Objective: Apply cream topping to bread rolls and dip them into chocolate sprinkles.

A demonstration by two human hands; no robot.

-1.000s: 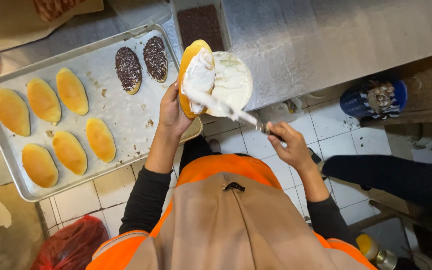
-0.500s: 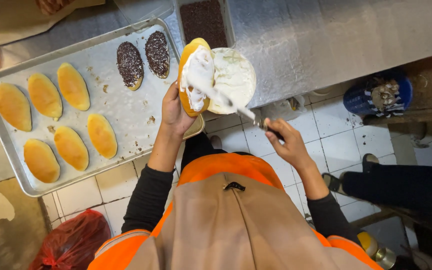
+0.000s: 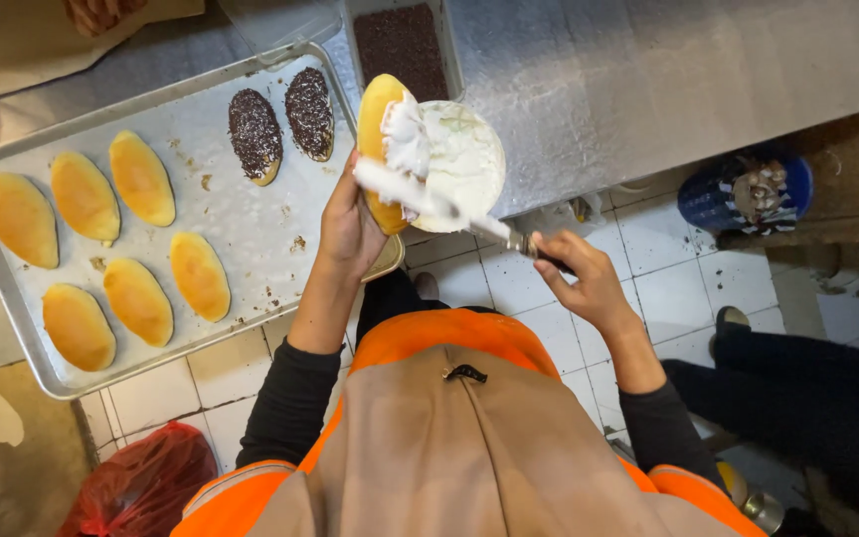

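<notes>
Two hands at work over a steel counter, spreading white cream on a bun.

Left hand [image 3: 350, 224] closed around a golden bun [image 3: 378, 119], tilted on edge to present its face; right hand [image 3: 584, 278] gripping a spatula [image 3: 429, 204], blade laid flat across the cream. Cream tub [image 3: 464, 159] just behind the bun, within reach. Baking tray [image 3: 251, 214] alongside, with six plain buns and two chocolate-sprinkled buns [image 3: 280, 124]; sprinkle container [image 3: 405, 45] beyond.

Worktop [image 3: 648, 89]: bare grey steel.
On it: baking tray [image 3: 251, 249], bowl of cream [image 3: 459, 159], tub of chocolate sprinkles [image 3: 400, 45].
</notes>
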